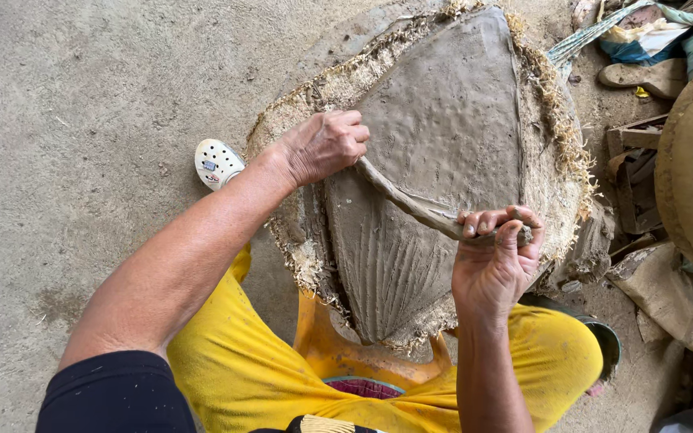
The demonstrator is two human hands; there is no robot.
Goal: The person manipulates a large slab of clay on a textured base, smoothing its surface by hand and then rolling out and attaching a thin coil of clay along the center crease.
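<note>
A large rounded form (pixel 451 120), coated in wet grey clay and edged with straw fibres, rests in front of my knees. Across its face runs a long, thin, clay-smeared stick (pixel 403 199). My left hand (pixel 326 144) is closed on the stick's upper left end, at the form's left edge. My right hand (pixel 495 256) grips its lower right end, fingers curled over it. Ridges fan out in the clay below the stick.
The form sits above an orange stool (pixel 338 353) between my yellow-clad legs. A white clog (pixel 216 163) lies on the concrete floor at left. Wood scraps, a sandal (pixel 651 76), cloth and another round form (pixel 687 160) crowd the right side.
</note>
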